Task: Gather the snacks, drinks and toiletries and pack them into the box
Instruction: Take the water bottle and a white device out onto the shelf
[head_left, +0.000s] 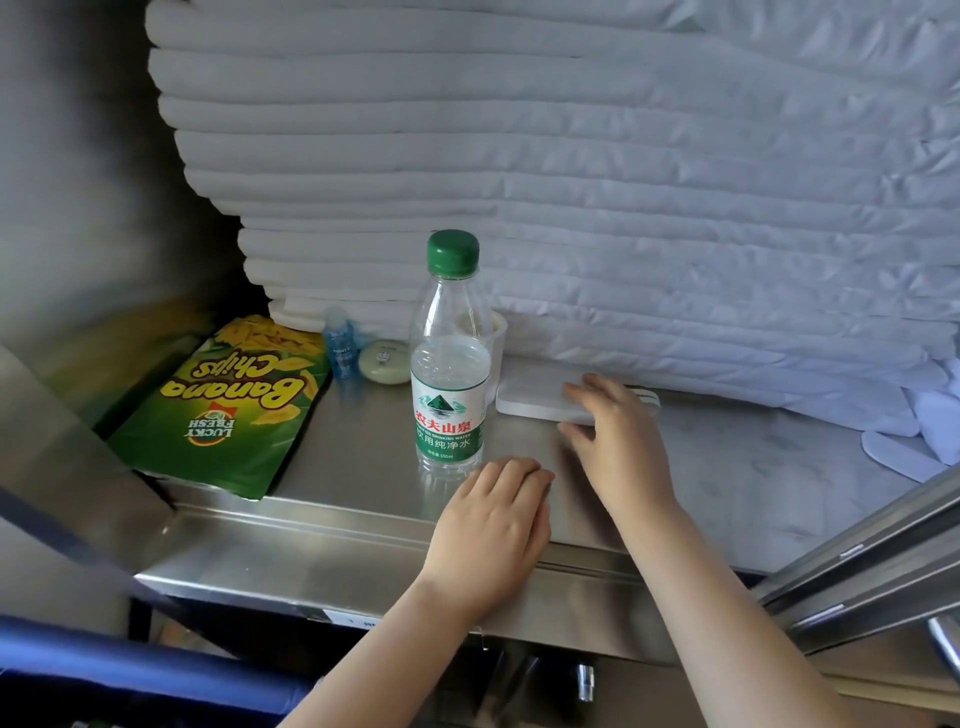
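The flat white packet (530, 397) lies crosswise under the right hand's (618, 436) spread fingers; the left hand (493, 519) rests empty beside the water bottle (451, 374).

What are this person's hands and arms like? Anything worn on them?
Both the left hand and the right hand are bare: no gloves, rings, watch or bracelet show. The left forearm and right forearm are uncovered too; no sleeve shows before the picture's lower edge.
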